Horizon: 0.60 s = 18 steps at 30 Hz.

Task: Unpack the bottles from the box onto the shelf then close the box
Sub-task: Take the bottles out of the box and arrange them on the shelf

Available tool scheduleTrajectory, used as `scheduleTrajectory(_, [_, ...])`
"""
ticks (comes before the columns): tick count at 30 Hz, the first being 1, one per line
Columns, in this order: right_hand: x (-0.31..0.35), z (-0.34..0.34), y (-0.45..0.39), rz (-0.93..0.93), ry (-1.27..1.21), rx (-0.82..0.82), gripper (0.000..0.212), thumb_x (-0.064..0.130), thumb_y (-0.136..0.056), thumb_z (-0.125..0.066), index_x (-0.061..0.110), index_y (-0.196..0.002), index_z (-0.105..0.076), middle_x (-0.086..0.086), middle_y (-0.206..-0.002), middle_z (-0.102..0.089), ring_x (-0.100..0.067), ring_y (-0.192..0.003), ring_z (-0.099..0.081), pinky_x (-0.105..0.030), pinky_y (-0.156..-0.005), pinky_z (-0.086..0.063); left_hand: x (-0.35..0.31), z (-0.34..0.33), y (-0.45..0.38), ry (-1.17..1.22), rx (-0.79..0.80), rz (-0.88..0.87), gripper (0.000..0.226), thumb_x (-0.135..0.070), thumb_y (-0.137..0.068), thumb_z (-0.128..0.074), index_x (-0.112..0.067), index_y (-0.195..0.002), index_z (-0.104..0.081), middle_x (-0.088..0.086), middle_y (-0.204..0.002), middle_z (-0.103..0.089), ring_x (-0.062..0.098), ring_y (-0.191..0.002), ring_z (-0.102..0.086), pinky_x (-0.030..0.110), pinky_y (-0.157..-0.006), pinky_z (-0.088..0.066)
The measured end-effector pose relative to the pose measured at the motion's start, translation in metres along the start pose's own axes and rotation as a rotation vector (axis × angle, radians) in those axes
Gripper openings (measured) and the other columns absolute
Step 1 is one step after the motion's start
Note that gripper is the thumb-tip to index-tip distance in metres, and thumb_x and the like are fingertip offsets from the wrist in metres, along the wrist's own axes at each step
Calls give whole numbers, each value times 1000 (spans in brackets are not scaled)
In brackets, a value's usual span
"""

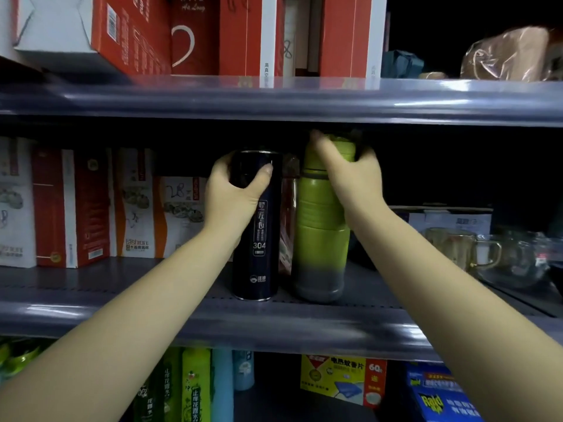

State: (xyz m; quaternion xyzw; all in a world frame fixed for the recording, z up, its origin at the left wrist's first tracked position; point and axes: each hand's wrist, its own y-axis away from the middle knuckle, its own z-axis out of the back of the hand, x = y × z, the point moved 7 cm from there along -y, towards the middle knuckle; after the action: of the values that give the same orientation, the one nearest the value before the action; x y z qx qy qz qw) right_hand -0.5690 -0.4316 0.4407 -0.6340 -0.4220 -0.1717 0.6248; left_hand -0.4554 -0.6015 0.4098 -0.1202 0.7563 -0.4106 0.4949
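Setting two bottles upright on the middle shelf [304,318], left hand [234,190] wrapped around navy flask [257,239], right hand [344,166] clasping green bottle [323,233]; next, release both, fetch more.

Red-and-white cartons [76,208] stand left of the hands; glass mugs [463,248] right; a Raid box [441,397] below the right arm

At frame centre, the left hand [236,193] grips the dark bottle [256,239] standing on the shelf [182,318]. Just right, the right hand [350,175] clasps the green bottle [321,233].
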Motion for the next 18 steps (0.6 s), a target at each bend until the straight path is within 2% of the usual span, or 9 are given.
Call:
scheduleTrajectory(4, [-8,15,-14,-14,-28,-1,72,60,-60,-75,17,-116,-64,6,-109,-69,-10,-101,-64,-33,-96,-51,2,1,0,48,-35,15,70,-50,-61,-74,-12,-117,-60,0,-111,-69,13,-103,-65,38,-96,-51])
scheduleTrajectory(8, [-14,22,-25,-54,-52,-4,55,55,-61,-79,17,-100,-68,6,-100,-70,-11,-96,-66,-37,-94,-53,1,0,3,75,-54,11,60,-43,-65,-76,-14,-115,-61,0,-109,-69,13,-102,-66,40,-96,-52])
scheduleTrajectory(10, [-15,26,-29,-53,-35,-22,66,61,-52,-77,18,-101,-69,4,-102,-71,-12,-96,-67,-37,-93,-53,1,-1,3,70,-45,8,59,-44,-65,-75,-15,-115,-62,-2,-109,-69,13,-102,-66,41,-95,-52])
scheduleTrajectory(12, [-14,28,-32,-34,-18,0,66,65,-46,-75,21,-94,-70,7,-99,-72,-11,-94,-68,-37,-92,-54,3,-1,2,66,-33,10,61,-47,-65,-75,-16,-116,-61,-3,-110,-69,13,-104,-66,42,-96,-51])
scheduleTrajectory(15, [-15,22,-33,0,-15,45,64,65,-47,-75,21,-94,-71,10,-97,-73,-7,-93,-68,-37,-92,-54,6,-2,0,52,-20,0,65,-50,-65,-73,-16,-118,-60,-2,-113,-68,13,-107,-64,40,-98,-50])
scheduleTrajectory(18, [-17,7,-30,-9,10,102,72,68,-48,-73,20,-101,-71,9,-100,-73,-9,-95,-68,-36,-93,-53,7,-2,-1,60,-24,-28,69,-50,-64,-71,-11,-120,-59,0,-115,-68,12,-108,-64,37,-100,-48])
